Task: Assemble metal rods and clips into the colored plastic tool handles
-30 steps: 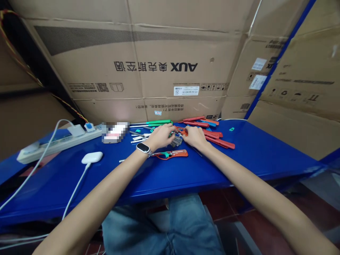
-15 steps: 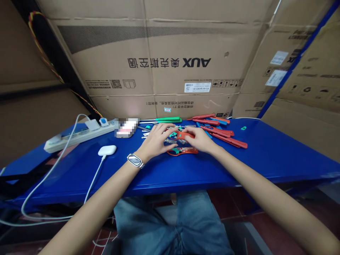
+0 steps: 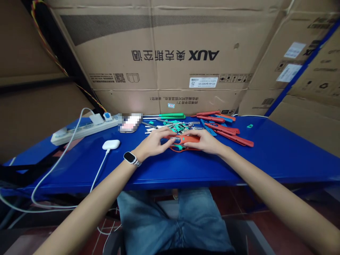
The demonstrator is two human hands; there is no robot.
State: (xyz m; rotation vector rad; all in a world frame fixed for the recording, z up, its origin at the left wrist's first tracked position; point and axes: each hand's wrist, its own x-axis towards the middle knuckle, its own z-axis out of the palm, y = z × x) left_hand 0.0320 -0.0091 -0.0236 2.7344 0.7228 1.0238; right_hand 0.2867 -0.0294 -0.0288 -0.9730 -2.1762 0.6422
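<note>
An orange plastic handle shell [image 3: 191,139], like that of a long-nosed lighter, is held low over the table between my hands. My left hand [image 3: 156,142] pinches its left end, near a small clear and metallic piece [image 3: 174,139]; my right hand [image 3: 204,141] has fingers and thumb closed on the right end. Just in front lies another orange shell [image 3: 175,150] with a green part [image 3: 180,146] in it, partly covered by my right hand. Behind my fingers is a heap of small green parts [image 3: 178,125] with slim metal tubes [image 3: 151,129] to its left.
Several red shells [image 3: 225,130] and blue pieces [image 3: 208,128] lie at the right. Green-handled rods [image 3: 172,115] lie along the back beside a blurred-out phone [image 3: 130,124]. At the left are a white earbud case [image 3: 111,144] on a cable and a power strip [image 3: 79,131].
My left fingers have closed in on the left end of the orange shell. The view has shifted slightly, and the heap of green parts shows more behind my hands.
</note>
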